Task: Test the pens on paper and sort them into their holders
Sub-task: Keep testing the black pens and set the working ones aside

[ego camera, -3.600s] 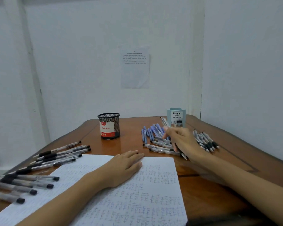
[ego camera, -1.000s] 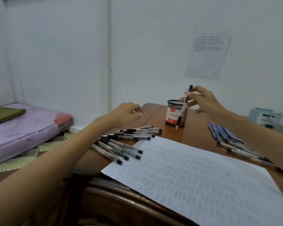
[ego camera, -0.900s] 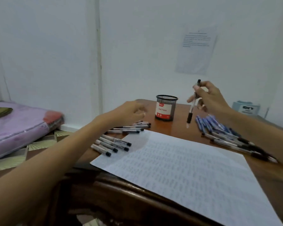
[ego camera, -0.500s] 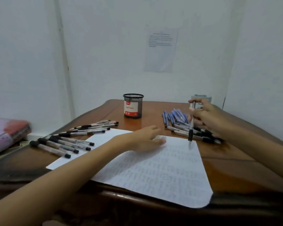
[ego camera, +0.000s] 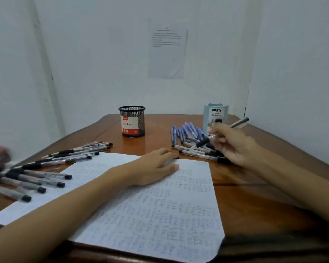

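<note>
My right hand [ego camera: 234, 147] pinches one pen [ego camera: 237, 124] — upright before, now slanted. Left hand [ego camera: 154, 168] lies flat on the single paper [ego camera: 160, 215] — one mesh cup [ego camera: 132, 121], one blue organizer [ego camera: 216, 114] behind.

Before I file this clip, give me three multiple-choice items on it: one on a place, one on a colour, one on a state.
1. Where does the left hand rest?
A. on the written paper
B. on the person's knee
C. on a keyboard

2. What colour is the mesh holder?
A. white
B. black
C. yellow

3. What is the right hand doing?
A. lying flat and open
B. clenched and empty
C. gripping a pen

Answers:
1 A: it lies with relaxed fingers on the sheet.
2 B: its wire mesh is black, with a red and white label.
3 C: its fingers curl round the barrel.
</note>
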Action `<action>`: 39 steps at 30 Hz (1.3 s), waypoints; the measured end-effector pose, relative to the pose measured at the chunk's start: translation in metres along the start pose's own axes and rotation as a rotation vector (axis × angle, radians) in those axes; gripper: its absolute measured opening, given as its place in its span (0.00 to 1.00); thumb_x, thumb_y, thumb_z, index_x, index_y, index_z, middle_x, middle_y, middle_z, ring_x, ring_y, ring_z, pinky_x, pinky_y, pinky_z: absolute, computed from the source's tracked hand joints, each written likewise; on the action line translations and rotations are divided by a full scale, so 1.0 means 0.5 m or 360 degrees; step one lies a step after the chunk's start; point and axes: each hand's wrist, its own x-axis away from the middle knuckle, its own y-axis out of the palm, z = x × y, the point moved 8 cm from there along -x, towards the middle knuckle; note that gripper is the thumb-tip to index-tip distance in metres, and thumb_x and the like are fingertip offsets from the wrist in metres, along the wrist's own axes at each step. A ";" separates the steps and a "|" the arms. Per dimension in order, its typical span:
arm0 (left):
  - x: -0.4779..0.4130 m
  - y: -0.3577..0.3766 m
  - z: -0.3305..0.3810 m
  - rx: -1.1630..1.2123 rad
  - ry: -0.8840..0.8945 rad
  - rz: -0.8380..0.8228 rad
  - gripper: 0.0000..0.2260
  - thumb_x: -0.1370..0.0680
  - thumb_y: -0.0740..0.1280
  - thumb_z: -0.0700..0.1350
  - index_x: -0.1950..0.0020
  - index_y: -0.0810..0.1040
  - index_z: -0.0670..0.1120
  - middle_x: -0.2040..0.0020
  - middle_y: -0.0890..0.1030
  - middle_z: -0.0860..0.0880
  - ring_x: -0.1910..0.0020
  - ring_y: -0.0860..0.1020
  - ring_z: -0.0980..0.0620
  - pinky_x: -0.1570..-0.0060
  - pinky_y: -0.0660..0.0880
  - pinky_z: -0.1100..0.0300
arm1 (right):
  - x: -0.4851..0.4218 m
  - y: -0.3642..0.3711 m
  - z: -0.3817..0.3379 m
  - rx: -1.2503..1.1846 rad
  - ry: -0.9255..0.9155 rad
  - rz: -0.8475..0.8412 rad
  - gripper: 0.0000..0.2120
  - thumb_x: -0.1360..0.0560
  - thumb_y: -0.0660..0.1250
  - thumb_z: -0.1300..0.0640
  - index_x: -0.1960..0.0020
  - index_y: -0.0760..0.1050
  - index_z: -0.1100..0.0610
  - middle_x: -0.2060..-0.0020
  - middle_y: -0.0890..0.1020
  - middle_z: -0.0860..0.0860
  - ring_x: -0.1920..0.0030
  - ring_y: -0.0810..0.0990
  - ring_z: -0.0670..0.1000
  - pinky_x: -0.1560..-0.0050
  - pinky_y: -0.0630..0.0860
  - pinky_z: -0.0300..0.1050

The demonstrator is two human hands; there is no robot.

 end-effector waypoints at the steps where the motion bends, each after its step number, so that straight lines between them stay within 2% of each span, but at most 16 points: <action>1: 0.001 0.000 0.001 -0.0006 0.0004 0.0005 0.23 0.19 0.52 0.56 0.25 0.59 0.50 0.27 0.61 0.52 0.30 0.61 0.55 0.32 0.59 0.59 | 0.007 0.004 0.013 0.0028 0.0034 -0.0013 0.11 0.24 0.61 0.69 0.64 0.67 0.60 0.76 0.67 0.51 0.82 0.69 0.42 0.75 0.77 0.35; 3: 0.001 0.001 0.003 -0.0019 0.0013 0.0014 0.23 0.19 0.52 0.55 0.25 0.59 0.50 0.27 0.62 0.52 0.31 0.62 0.56 0.32 0.59 0.60 | 0.017 0.025 0.034 0.0146 0.0103 -0.0181 0.05 0.22 0.60 0.60 0.55 0.71 0.60 0.77 0.73 0.52 0.76 0.78 0.47 0.69 0.81 0.42; 6: 0.003 -0.001 0.006 -0.0034 0.0011 0.0036 0.22 0.19 0.52 0.55 0.26 0.60 0.50 0.28 0.62 0.52 0.31 0.62 0.56 0.33 0.58 0.63 | 0.029 0.058 0.053 0.0413 0.0158 -0.0485 0.16 0.20 0.56 0.48 0.44 0.77 0.57 0.62 0.84 0.56 0.63 0.85 0.53 0.67 0.81 0.41; 8: 0.003 -0.002 0.008 -0.0034 0.0012 0.0050 0.22 0.19 0.52 0.54 0.26 0.60 0.50 0.28 0.62 0.52 0.31 0.62 0.56 0.33 0.58 0.63 | 0.034 0.068 0.061 0.0559 0.0112 -0.0558 0.17 0.22 0.58 0.47 0.46 0.79 0.57 0.56 0.85 0.57 0.61 0.85 0.52 0.68 0.80 0.39; 9: 0.003 -0.002 0.009 -0.0034 0.0017 0.0056 0.22 0.19 0.52 0.54 0.26 0.60 0.50 0.28 0.62 0.52 0.31 0.62 0.56 0.33 0.58 0.63 | 0.037 0.069 0.062 0.0657 0.0062 -0.0545 0.16 0.24 0.61 0.47 0.50 0.80 0.58 0.58 0.85 0.56 0.63 0.84 0.50 0.70 0.79 0.38; 11: 0.003 0.000 0.008 -0.0028 0.0016 0.0052 0.22 0.19 0.52 0.54 0.25 0.60 0.50 0.28 0.63 0.52 0.31 0.62 0.55 0.33 0.59 0.62 | 0.040 0.064 0.057 0.0863 -0.0104 -0.0450 0.13 0.28 0.68 0.50 0.62 0.76 0.60 0.70 0.81 0.52 0.74 0.78 0.46 0.76 0.73 0.35; 13: 0.001 0.002 0.004 -0.0022 0.0000 0.0039 0.22 0.19 0.52 0.55 0.25 0.60 0.51 0.28 0.63 0.52 0.31 0.62 0.55 0.33 0.59 0.61 | 0.038 0.060 0.048 0.0975 -0.0264 -0.0358 0.18 0.30 0.72 0.53 0.71 0.68 0.60 0.81 0.71 0.48 0.82 0.67 0.43 0.80 0.65 0.32; 14: 0.000 0.003 0.003 -0.0020 -0.0005 0.0034 0.22 0.19 0.52 0.55 0.25 0.60 0.51 0.28 0.63 0.52 0.31 0.63 0.55 0.33 0.60 0.61 | 0.038 0.061 0.044 0.0998 -0.0335 -0.0335 0.20 0.30 0.72 0.55 0.72 0.65 0.60 0.83 0.67 0.46 0.83 0.64 0.42 0.81 0.63 0.31; 17: -0.001 0.004 0.002 -0.0014 -0.0012 0.0031 0.22 0.19 0.52 0.55 0.26 0.59 0.52 0.28 0.62 0.52 0.31 0.63 0.56 0.34 0.59 0.62 | 0.042 0.070 0.040 0.1050 -0.0413 -0.0383 0.22 0.29 0.71 0.57 0.74 0.62 0.59 0.84 0.63 0.44 0.83 0.63 0.42 0.79 0.62 0.28; 23: 0.000 0.003 0.006 -0.0016 -0.0012 0.0037 0.22 0.19 0.52 0.55 0.25 0.59 0.52 0.28 0.62 0.52 0.32 0.63 0.55 0.34 0.60 0.62 | 0.043 0.076 0.049 0.1112 -0.0412 -0.0492 0.21 0.29 0.71 0.59 0.74 0.63 0.58 0.81 0.66 0.48 0.81 0.65 0.42 0.79 0.64 0.31; 28: 0.002 0.003 0.007 -0.0047 -0.0013 0.0032 0.22 0.19 0.51 0.55 0.25 0.59 0.51 0.27 0.62 0.52 0.32 0.63 0.55 0.32 0.60 0.59 | 0.037 0.072 0.048 0.1211 -0.0446 -0.0438 0.20 0.27 0.66 0.67 0.74 0.62 0.58 0.80 0.63 0.49 0.80 0.64 0.42 0.76 0.65 0.32; 31: 0.002 0.003 0.008 -0.0048 -0.0016 0.0025 0.22 0.19 0.51 0.55 0.25 0.59 0.51 0.27 0.62 0.52 0.31 0.63 0.55 0.32 0.60 0.59 | 0.036 0.069 0.053 0.1162 -0.0391 -0.0462 0.20 0.26 0.66 0.67 0.73 0.62 0.59 0.82 0.64 0.47 0.82 0.64 0.43 0.80 0.64 0.31; 39: 0.003 0.003 0.008 -0.0049 -0.0017 0.0020 0.23 0.19 0.51 0.55 0.25 0.59 0.51 0.27 0.62 0.52 0.31 0.63 0.54 0.32 0.60 0.58 | 0.032 0.065 0.050 0.1175 -0.0439 -0.0413 0.20 0.26 0.66 0.67 0.73 0.63 0.59 0.82 0.64 0.47 0.82 0.65 0.42 0.79 0.65 0.31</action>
